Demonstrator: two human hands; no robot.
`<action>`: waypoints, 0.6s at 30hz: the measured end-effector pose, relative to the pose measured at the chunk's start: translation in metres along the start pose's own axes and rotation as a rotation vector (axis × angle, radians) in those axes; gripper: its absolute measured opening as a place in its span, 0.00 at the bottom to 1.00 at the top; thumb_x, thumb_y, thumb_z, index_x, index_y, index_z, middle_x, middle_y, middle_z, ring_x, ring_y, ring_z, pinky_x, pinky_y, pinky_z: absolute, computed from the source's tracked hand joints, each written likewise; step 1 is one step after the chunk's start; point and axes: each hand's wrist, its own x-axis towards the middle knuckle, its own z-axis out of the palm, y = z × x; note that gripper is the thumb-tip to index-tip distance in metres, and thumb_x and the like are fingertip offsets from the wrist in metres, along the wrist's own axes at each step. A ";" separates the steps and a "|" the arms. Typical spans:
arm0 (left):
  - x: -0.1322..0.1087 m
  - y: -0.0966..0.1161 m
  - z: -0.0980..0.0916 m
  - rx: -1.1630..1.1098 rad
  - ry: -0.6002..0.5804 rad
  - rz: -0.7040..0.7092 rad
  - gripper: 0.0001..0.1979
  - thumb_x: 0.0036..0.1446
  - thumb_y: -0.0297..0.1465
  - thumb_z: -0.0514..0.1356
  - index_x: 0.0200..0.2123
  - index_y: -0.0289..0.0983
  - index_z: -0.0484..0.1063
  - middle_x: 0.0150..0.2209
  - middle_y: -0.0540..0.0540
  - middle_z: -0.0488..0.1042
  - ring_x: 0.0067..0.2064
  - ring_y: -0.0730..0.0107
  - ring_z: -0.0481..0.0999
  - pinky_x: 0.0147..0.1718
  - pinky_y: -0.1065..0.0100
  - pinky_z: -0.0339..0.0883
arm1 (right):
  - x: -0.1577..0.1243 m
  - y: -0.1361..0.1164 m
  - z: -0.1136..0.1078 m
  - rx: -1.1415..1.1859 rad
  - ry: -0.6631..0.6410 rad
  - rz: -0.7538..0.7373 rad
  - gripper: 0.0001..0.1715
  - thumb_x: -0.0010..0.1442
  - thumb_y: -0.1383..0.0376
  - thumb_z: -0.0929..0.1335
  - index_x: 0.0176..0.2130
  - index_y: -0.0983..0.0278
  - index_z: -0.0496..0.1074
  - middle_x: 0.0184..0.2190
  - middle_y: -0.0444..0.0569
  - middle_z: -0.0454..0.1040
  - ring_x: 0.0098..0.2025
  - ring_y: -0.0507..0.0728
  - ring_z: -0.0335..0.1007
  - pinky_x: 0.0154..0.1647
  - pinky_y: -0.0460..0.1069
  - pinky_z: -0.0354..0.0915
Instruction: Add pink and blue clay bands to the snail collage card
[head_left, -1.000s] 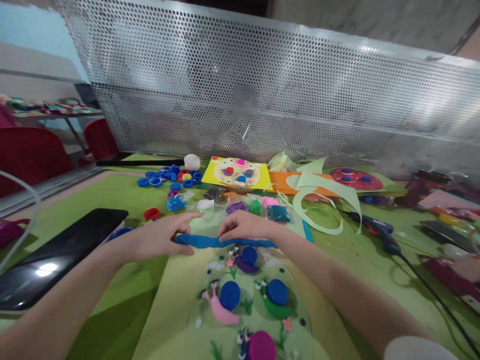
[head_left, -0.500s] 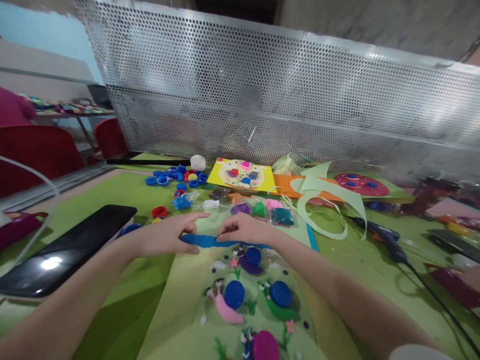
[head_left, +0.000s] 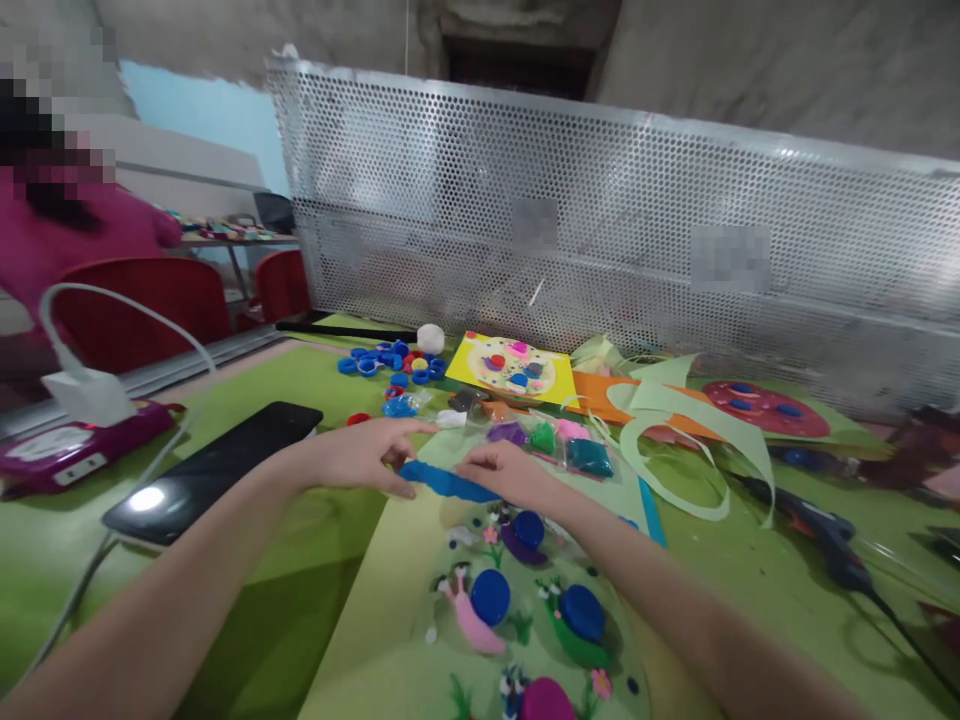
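A blue paper strip (head_left: 448,483) with a wavy edge lies along the far edge of the pale yellow sheet (head_left: 360,600). My left hand (head_left: 360,455) grips its left end between the thumb and curled fingers, with the index finger stretched out. Farther along, my right hand (head_left: 504,474) pinches the strip, its fingertips pressed together. Nearer me, the sheet bears a pale green round piece with clay snails. Among them are a pink snail (head_left: 472,612), a green snail (head_left: 577,620) and a purple snail (head_left: 523,535), each with a blue bottle-cap shell. A magenta-capped snail (head_left: 544,698) is cut off at the bottom.
A black phone (head_left: 232,460) and a purple power strip (head_left: 82,455) with a white cable lie left. Blue caps (head_left: 382,357), bagged clay (head_left: 589,457) and a yellow snail card (head_left: 457,366) are beyond my hands. Right are paper scraps (head_left: 675,425) and a glue gun (head_left: 821,535).
The view has swung left and up, so things sit farther right and a person in pink shows more at left. Both hands stay at the blue strip, which now slants slightly.
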 end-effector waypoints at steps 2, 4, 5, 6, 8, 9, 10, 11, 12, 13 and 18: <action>0.000 -0.003 -0.002 -0.011 0.013 0.004 0.41 0.44 0.40 0.64 0.60 0.39 0.50 0.27 0.54 0.68 0.31 0.68 0.68 0.27 0.71 0.58 | -0.001 -0.001 0.002 -0.009 0.012 0.003 0.10 0.53 0.62 0.68 0.26 0.67 0.73 0.19 0.40 0.66 0.22 0.48 0.57 0.22 0.43 0.53; 0.000 -0.005 -0.003 -0.030 0.025 -0.018 0.40 0.46 0.43 0.62 0.60 0.38 0.50 0.28 0.52 0.69 0.29 0.69 0.68 0.27 0.70 0.59 | -0.001 -0.001 0.004 -0.014 0.024 0.006 0.08 0.52 0.63 0.69 0.26 0.67 0.74 0.20 0.41 0.67 0.22 0.48 0.59 0.23 0.43 0.54; 0.000 -0.005 -0.004 -0.044 0.029 -0.030 0.40 0.47 0.44 0.61 0.59 0.38 0.51 0.28 0.52 0.70 0.29 0.70 0.68 0.26 0.70 0.60 | -0.001 -0.001 0.005 -0.017 0.030 0.006 0.08 0.52 0.64 0.69 0.26 0.67 0.74 0.20 0.41 0.68 0.23 0.48 0.59 0.23 0.43 0.54; 0.000 -0.005 -0.004 -0.057 0.033 -0.037 0.39 0.47 0.45 0.61 0.59 0.38 0.51 0.29 0.51 0.70 0.29 0.70 0.68 0.27 0.70 0.61 | -0.001 -0.001 0.006 -0.019 0.034 0.006 0.08 0.52 0.64 0.69 0.26 0.67 0.74 0.20 0.41 0.68 0.23 0.48 0.58 0.23 0.43 0.54; 0.000 -0.004 -0.004 -0.075 0.049 -0.034 0.37 0.48 0.44 0.61 0.58 0.37 0.53 0.29 0.51 0.71 0.28 0.71 0.68 0.27 0.70 0.62 | -0.002 -0.001 0.007 -0.021 0.039 0.007 0.09 0.52 0.63 0.69 0.25 0.67 0.74 0.19 0.41 0.67 0.22 0.48 0.58 0.22 0.43 0.54; 0.000 -0.003 -0.004 -0.076 0.058 -0.028 0.37 0.48 0.43 0.61 0.58 0.37 0.53 0.29 0.51 0.71 0.28 0.71 0.68 0.27 0.70 0.62 | -0.002 -0.001 0.007 -0.021 0.038 0.006 0.09 0.52 0.63 0.69 0.25 0.67 0.74 0.19 0.41 0.67 0.22 0.48 0.57 0.22 0.43 0.53; 0.000 -0.003 -0.005 -0.073 0.067 -0.022 0.36 0.48 0.43 0.61 0.57 0.37 0.54 0.28 0.51 0.71 0.28 0.71 0.68 0.27 0.70 0.61 | -0.002 0.000 0.007 -0.020 0.037 0.006 0.09 0.52 0.63 0.69 0.25 0.66 0.74 0.19 0.41 0.67 0.22 0.48 0.57 0.22 0.43 0.53; 0.000 -0.002 -0.005 -0.064 0.074 -0.017 0.35 0.48 0.42 0.61 0.57 0.36 0.54 0.28 0.51 0.71 0.28 0.72 0.68 0.27 0.70 0.61 | -0.002 0.000 0.007 -0.019 0.037 0.005 0.09 0.52 0.63 0.69 0.25 0.66 0.73 0.19 0.41 0.67 0.22 0.48 0.57 0.22 0.43 0.53; 0.000 -0.002 -0.005 -0.055 0.079 -0.015 0.35 0.48 0.42 0.61 0.57 0.36 0.55 0.28 0.51 0.71 0.28 0.72 0.67 0.26 0.71 0.60 | -0.002 0.000 0.007 -0.018 0.036 0.005 0.09 0.52 0.63 0.69 0.25 0.66 0.73 0.19 0.41 0.66 0.22 0.48 0.57 0.22 0.43 0.53; 0.000 -0.002 -0.005 -0.047 0.082 -0.013 0.34 0.49 0.42 0.60 0.57 0.36 0.55 0.28 0.51 0.71 0.28 0.72 0.67 0.26 0.71 0.60 | -0.002 0.001 0.008 -0.016 0.037 0.006 0.09 0.52 0.63 0.69 0.25 0.66 0.73 0.19 0.40 0.66 0.22 0.48 0.57 0.22 0.43 0.53; 0.001 -0.006 -0.006 -0.021 0.094 -0.006 0.34 0.51 0.42 0.58 0.58 0.37 0.53 0.27 0.52 0.71 0.27 0.72 0.68 0.27 0.70 0.60 | -0.001 0.004 0.008 -0.016 0.036 0.003 0.10 0.52 0.62 0.69 0.24 0.66 0.73 0.18 0.40 0.65 0.21 0.48 0.56 0.22 0.43 0.53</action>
